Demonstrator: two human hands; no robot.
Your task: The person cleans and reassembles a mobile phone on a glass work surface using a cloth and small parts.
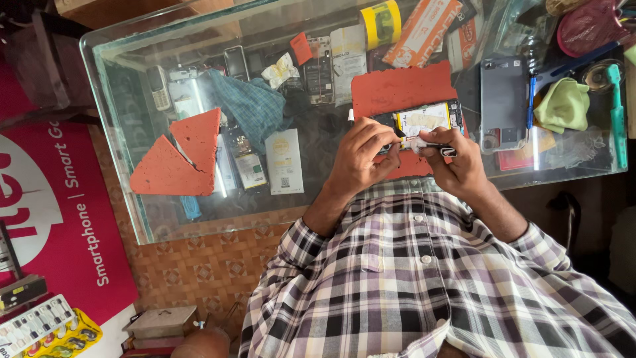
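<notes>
Your left hand (361,156) is curled, its fingers pressed down on the near edge of an opened phone (424,119), holding it against a red mat (397,89). Your right hand (457,162) pinches a small white wad (419,143) and a short dark tool (440,150) between thumb and fingers, right at the phone's near edge; what the wad is made of you cannot tell from here.

The phone lies flat on the mat with its back off. Its inside shows a pale yellowish-white block across the middle, a dark frame around it, and small dark parts at the right end.

The mat sits on a glass surface (119,99) with goods showing underneath. To the right of the phone lie a grey phone (503,99), a blue pen (530,99), a green cloth (563,106) and a teal brush (617,113). To the left lie two red triangular mat pieces (179,156), a blue checked cloth (252,106), a small bottle (246,162), a white card (285,162) and an old keypad phone (159,86). A yellow tape roll (381,23) and an orange packet (424,30) sit at the far side.

Beyond the surface's left end, the floor (199,265) is patterned brown tile, with a red banner (53,219) leaning there.
</notes>
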